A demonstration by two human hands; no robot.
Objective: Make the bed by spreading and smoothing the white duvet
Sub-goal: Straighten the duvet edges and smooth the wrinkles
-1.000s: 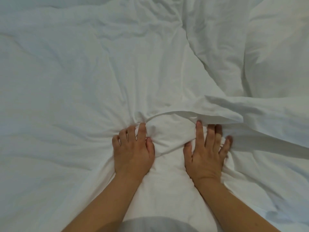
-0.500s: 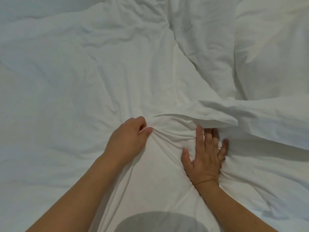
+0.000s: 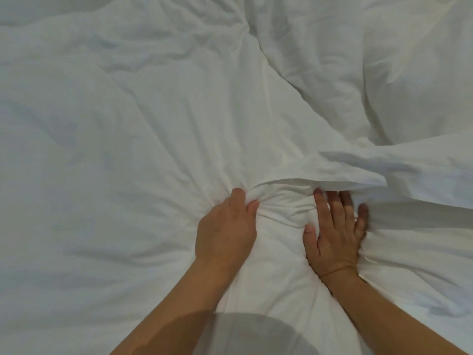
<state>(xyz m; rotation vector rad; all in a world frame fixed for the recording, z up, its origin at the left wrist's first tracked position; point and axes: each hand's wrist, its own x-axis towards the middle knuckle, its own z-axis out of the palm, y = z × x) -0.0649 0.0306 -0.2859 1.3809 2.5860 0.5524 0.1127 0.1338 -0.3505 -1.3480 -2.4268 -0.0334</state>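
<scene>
Head view: my left hand [image 3: 225, 234] pinches a bunched fold of the rumpled white cotton duvet [image 3: 143, 129]; right hand [image 3: 335, 231] presses flat, fingers straight. Deep creases everywhere, I judge smoothing barely begun.

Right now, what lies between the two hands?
In the head view, only a bunched hump of the white duvet lies between the left hand and the right hand.

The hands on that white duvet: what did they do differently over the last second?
The left hand, which lay with fingers spread on the duvet a second ago, curled up and now pinches a bunch of the cloth. The right hand stayed flat, fingers straight, pressing the cloth under the folded flap. The flap and the wrinkles look unchanged.
</scene>
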